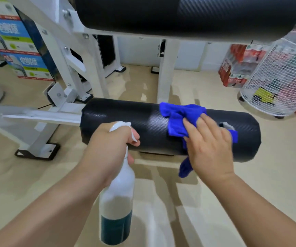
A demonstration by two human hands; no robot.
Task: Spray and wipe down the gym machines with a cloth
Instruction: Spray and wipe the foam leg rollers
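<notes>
Nearest cam, low centre: spray bottle point(116, 198), white body, dark teal liquid in bottom part only; hangs upright, nozzle end up, aimed twd the pad.
L hand point(108, 148): clenched round bottle neck/trigger head, one finger over trigger. Sits just in front of pad's L half; contact w/ pad can't tell.
R hand point(209, 148): flat, fingers spread, pressing blue cloth point(179, 120) onto pad. Not gripping, palm-down hold. Slight motion blur at fingertips.
Cloth: bunched on top/front of pad, R of centre; one tail hangs below the pad's front edge, beside R wrist.
Lower roller pad point(125, 122): black, carbon-weave skin; long axis runs L–R across view, on white arm point(42, 116) entering from L.
Key relation: unwiped length lies along the axis to both sides of the cloth. R hand is on it; L hand nearer the L stretch. Judgement: next stroke = slide along axis, not across.
Farther: white frame point(166, 68), upper pad point(179, 13) overhead.
Far R: wire basket point(277, 77). Far L: boxes point(18, 41).
Floor point(18, 175): beige, glossy.
</notes>
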